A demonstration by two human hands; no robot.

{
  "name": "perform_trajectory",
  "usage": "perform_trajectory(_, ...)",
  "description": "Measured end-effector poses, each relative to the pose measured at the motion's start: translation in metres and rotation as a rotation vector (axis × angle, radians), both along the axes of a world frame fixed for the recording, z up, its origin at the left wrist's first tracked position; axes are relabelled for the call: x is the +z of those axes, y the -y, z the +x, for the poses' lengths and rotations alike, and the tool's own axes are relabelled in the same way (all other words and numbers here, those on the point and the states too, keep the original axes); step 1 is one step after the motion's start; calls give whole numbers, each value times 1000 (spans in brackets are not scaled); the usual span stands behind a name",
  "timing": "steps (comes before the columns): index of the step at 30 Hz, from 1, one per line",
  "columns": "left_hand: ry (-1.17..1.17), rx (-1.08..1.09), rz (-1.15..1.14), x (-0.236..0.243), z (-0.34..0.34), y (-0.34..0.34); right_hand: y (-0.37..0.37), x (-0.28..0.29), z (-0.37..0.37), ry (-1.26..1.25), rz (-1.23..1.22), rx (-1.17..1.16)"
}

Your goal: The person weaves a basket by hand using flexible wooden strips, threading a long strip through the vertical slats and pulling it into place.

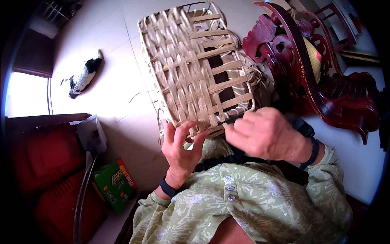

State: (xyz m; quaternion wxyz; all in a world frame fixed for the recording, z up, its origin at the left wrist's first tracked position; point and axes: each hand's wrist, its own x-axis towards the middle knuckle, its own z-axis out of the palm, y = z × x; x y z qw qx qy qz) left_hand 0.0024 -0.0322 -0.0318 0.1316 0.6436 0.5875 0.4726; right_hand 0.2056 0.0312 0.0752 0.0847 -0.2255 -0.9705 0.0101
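Note:
A tan basket (183, 69) of flat woven strips on a thin wire frame lies across my lap, stretching away from me. Its left part is densely woven. On the right, bare crosswise strips leave dark gaps. My left hand (181, 147) grips the basket's near edge, thumb and bent fingers pressed to the weave. At the near right corner my right hand (264, 134) is closed, its fingertips beside the rim. A thin dark piece (232, 119) shows by those fingers; whether it is a tool or part of the frame, I cannot tell. Loose thin strands (256, 77) hang along the basket's right side.
A carved dark red wooden chair (315, 77) stands close on the right. A black and white animal (85, 76) lies on the pale tiled floor (118, 73) at far left. Nearer on the left are a red seat (48, 162) and a green box (114, 185).

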Motion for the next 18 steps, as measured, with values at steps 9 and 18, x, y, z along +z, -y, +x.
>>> perform_trajectory(9,79,102,-49,2,-10,16,1,-26,-23,-159,61,161)
perform_trajectory(18,-349,274,-243,59,-29,16,-20,-26,-14,-261,-82,256)
